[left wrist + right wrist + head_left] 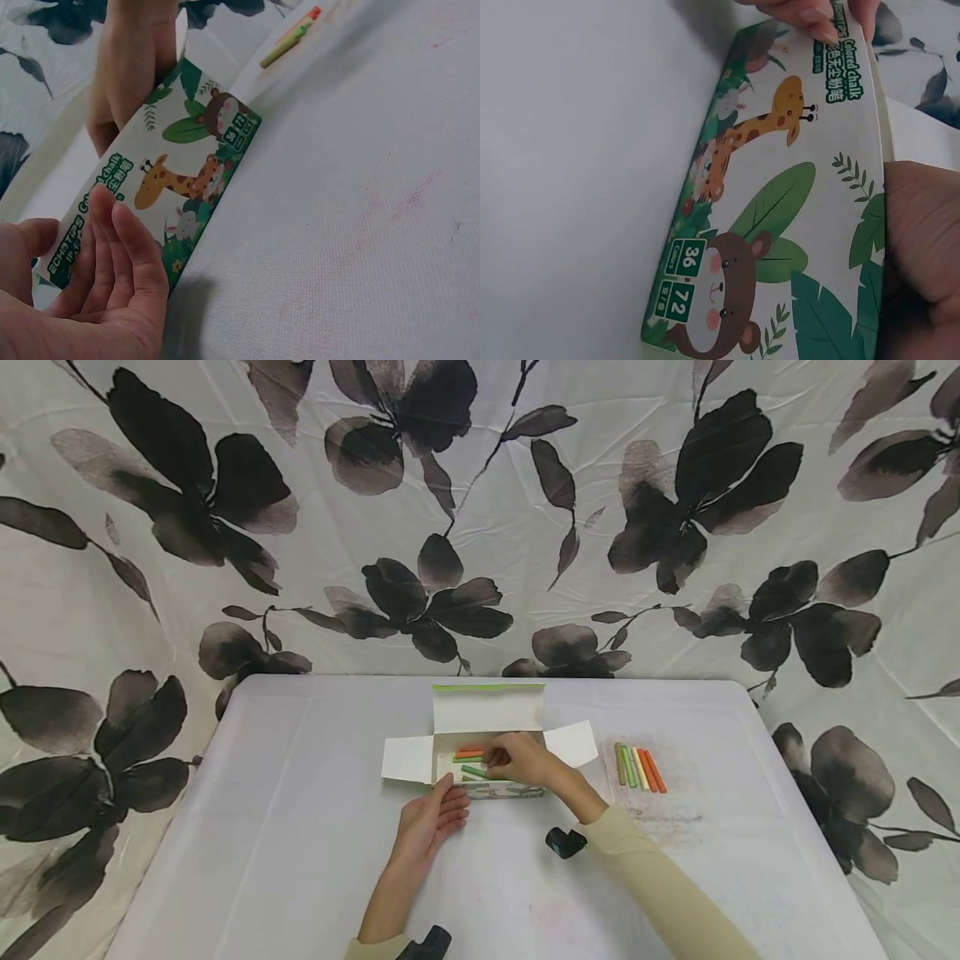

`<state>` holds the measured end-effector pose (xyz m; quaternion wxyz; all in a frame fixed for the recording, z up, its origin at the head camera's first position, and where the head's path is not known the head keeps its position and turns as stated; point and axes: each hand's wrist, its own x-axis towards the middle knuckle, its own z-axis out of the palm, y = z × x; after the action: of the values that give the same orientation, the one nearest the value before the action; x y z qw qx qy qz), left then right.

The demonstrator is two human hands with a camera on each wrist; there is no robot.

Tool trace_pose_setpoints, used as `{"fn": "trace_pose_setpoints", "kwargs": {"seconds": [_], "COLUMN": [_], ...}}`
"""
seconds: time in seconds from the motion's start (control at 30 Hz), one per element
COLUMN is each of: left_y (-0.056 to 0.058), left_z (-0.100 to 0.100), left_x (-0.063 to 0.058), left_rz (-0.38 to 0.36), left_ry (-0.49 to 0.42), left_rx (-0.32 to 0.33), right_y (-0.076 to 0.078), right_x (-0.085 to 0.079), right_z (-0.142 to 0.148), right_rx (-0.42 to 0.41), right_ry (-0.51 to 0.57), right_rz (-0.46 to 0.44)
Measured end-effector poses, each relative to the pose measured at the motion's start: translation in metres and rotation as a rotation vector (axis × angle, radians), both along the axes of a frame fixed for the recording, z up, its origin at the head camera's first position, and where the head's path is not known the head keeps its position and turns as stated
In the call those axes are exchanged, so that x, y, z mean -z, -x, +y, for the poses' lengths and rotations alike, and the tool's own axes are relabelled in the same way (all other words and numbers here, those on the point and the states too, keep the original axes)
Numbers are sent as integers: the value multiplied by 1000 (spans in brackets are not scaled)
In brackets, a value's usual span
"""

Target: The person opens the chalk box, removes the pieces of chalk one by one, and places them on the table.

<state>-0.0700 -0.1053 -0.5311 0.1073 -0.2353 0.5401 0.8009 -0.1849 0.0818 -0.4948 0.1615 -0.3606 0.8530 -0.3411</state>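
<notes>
Left hand (pixel 431 820) pinches the white, animal-printed cardboard box (pixel 169 161); right hand (pixel 521 760) dips inside, its grip unclear from here. The slender green chalk stick (pixel 473 771) seems light, brittle: best pinched mid-length.

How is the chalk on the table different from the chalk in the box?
The table chalk lies out in the open, while the box chalk lies inside the box, partly hidden by the right hand. The table chalk points roughly away from the person, but the box chalk lies mostly sideways. Both are thin sticks, and both include green and orange ones.
</notes>
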Motion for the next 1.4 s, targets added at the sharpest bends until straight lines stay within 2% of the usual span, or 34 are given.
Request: {"fn": "trace_pose_setpoints", "kwargs": {"seconds": [0.33, 0.67, 0.93, 1.07, 1.27, 1.4], "left_y": [-2, -2, -1, -1, -1, -1], "left_z": [1, 2, 1, 2, 1, 1], "left_x": [-2, -3, -3, -2, -1, -1], "left_rz": [6, 8, 15, 10, 10, 15], "left_ry": [11, 17, 8, 11, 5, 4], "left_rx": [2, -5, -1, -1, 0, 0], "right_y": [5, 9, 11, 10, 6, 4], "right_x": [-2, -4, -5, -10, -21, -27], "right_z": [-10, -12, -5, 4, 20, 30], "right_rx": [-27, -64, -112, -134, -69, -14], "right_ry": [-118, -180, -142, -78, 56, 103], "right_rz": [-57, -99, -59, -24, -23, -36]}}
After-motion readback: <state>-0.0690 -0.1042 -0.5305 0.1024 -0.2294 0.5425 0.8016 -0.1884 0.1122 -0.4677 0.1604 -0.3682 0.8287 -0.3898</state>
